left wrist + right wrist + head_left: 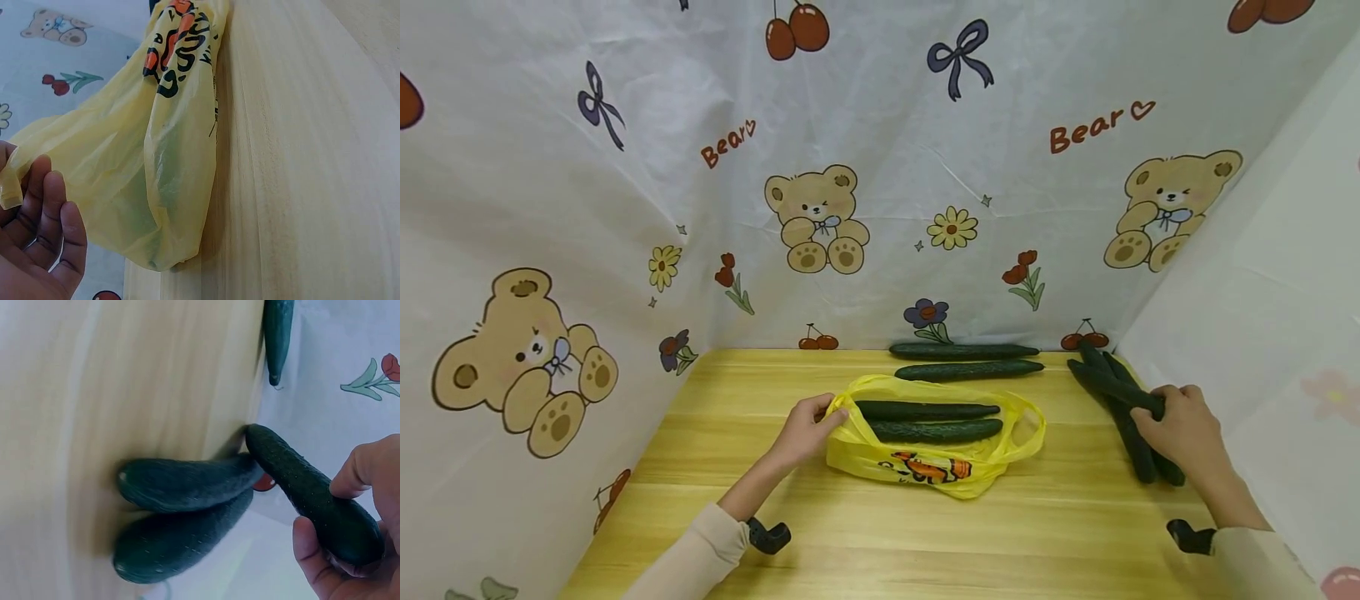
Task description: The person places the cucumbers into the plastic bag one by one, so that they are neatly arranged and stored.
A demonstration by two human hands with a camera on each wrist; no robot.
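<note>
At the left rim of a yellow plastic bag point(868, 468), my left hand point(805, 432) pinches the film between thumb and fingers. The bag lies with its mouth spread, and two cucumbers point(936, 431) show inside it. An orange and black print point(178, 53) marks its front. My right hand point(1183, 433) grips a dark green cucumber point(294, 475) near one end, its far tip pointing to the back wall. Under it, two more cucumbers point(181, 540) lie side by side on the table, partly covered by the held one in the head view.
Behind the bag, two cucumbers point(970, 370) lie along the back edge of the wooden table point(880, 542). A white cloth point(880, 308) printed with bears and flowers hangs at the back and both sides. Each forearm wears a black strap piece point(767, 536).
</note>
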